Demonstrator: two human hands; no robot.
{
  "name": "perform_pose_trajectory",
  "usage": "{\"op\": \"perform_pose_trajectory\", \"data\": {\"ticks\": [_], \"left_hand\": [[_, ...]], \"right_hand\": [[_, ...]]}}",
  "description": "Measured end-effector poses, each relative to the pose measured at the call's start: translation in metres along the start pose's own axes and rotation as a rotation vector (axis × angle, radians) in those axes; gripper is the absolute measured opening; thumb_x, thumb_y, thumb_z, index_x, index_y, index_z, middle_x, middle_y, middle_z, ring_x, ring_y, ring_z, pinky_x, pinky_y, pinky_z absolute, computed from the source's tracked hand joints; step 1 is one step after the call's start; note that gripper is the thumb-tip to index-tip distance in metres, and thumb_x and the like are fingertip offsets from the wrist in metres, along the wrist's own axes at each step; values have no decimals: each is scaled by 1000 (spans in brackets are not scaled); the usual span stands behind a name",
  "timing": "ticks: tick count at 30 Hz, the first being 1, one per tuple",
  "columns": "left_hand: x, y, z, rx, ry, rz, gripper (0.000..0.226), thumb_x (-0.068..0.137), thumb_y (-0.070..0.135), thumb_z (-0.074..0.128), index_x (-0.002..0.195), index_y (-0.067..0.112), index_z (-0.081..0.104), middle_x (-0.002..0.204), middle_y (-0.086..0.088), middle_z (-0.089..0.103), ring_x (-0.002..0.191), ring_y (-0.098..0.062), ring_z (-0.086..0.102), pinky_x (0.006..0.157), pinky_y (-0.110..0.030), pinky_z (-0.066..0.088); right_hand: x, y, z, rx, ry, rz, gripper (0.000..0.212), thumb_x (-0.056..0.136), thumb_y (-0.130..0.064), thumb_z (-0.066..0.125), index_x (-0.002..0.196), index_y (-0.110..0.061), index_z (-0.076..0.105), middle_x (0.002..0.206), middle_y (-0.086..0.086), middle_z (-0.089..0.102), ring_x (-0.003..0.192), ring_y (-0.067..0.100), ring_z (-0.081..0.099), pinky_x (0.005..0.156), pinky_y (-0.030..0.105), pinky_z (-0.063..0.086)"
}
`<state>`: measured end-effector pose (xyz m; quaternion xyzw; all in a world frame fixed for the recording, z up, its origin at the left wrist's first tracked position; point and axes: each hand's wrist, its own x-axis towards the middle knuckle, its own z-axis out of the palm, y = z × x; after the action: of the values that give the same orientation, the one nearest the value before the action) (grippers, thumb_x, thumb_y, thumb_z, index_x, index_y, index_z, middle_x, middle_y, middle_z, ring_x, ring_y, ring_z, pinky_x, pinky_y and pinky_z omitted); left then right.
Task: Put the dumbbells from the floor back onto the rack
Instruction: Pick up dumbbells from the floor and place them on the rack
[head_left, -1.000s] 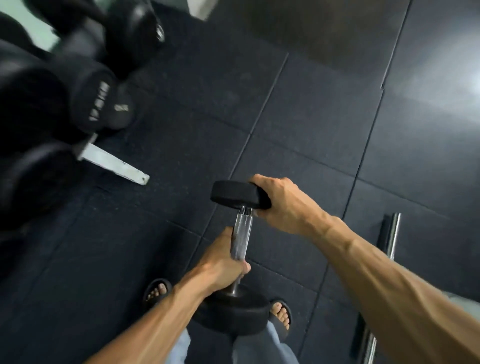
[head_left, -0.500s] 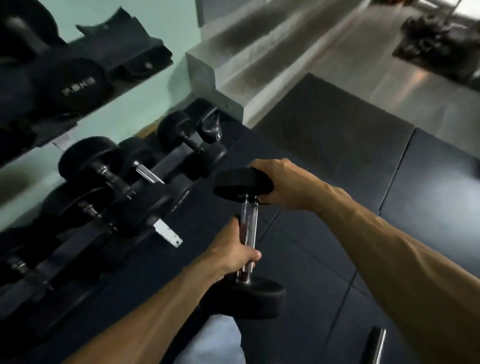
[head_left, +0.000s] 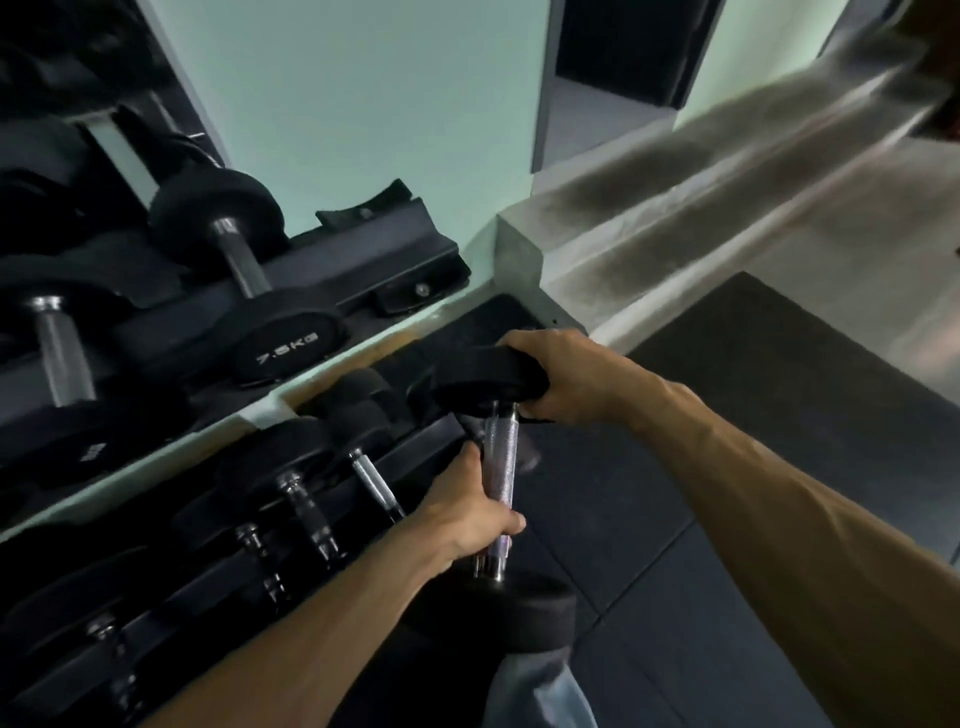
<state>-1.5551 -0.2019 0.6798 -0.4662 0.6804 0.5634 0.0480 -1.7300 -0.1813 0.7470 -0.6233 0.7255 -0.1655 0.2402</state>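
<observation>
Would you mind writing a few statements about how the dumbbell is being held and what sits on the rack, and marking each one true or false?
1. The left hand grips the chrome handle of the held dumbbell. True.
2. The right hand hangs free, touching nothing. False: it holds the dumbbell's upper black head.
3. The held dumbbell lies flat on the floor. False: it is off the floor, close to upright, between both hands.
4. A dumbbell marked 7.5KG rests on the upper shelf of the rack. True.
5. The rack's lower shelf is bare. False: several dumbbells lie on it.
</observation>
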Motion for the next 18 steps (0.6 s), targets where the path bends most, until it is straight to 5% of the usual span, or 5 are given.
{"op": "perform_pose_trajectory", "data": {"ticks": [4,8,13,18], "left_hand": [[44,38,-30,-61,92,-41,69,64,20,80,120,25,39,109,0,57,94,-26,68,85,-43,56],[83,68,-61,-139,180,-59,55,65,18,81,99,31,40,104,-1,61,90,-24,69,82,-42,57],[124,101,-112,-79,290,-27,64,67,20,83,118,21,44,109,4,59,100,-17,61,90,-33,50],[168,120,-160,-109,277,-44,63,68,18,81,118,22,43,107,-2,61,94,-23,67,87,-41,55]], "right_hand": [[77,13,-37,-43,-50,-145,37,70,-13,71,105,-19,61,92,-2,66,87,19,63,77,37,52],[147,16,-69,-69,-113,-258,40,70,-10,74,108,-18,61,98,-1,67,92,19,62,81,37,51],[222,7,-101,-76,-144,-287,51,70,-7,76,117,-20,60,99,-6,64,96,15,62,80,29,48],[288,3,-121,-83,-159,-292,41,69,-5,75,107,-15,62,95,0,67,89,17,62,79,35,51]]}}
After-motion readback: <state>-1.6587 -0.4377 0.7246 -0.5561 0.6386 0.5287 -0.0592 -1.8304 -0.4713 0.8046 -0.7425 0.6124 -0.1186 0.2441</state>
